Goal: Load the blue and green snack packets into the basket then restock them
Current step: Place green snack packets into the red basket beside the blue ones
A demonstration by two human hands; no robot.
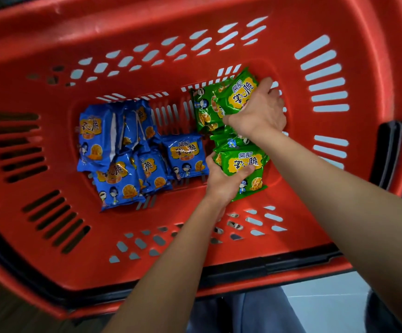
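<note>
Gripping green packets with both hands, I work at centre right of the frame, inside the basket. My left hand curls round the lower stack, thumb across its face; my right hand clamps the upper stack, directly above. Blue packets lie left, nearer my left hand. My right fingertips are mostly hidden; packet counts unclear.

The red slotted basket carries blue packets on its floor's left side, green packets on its right.
</note>
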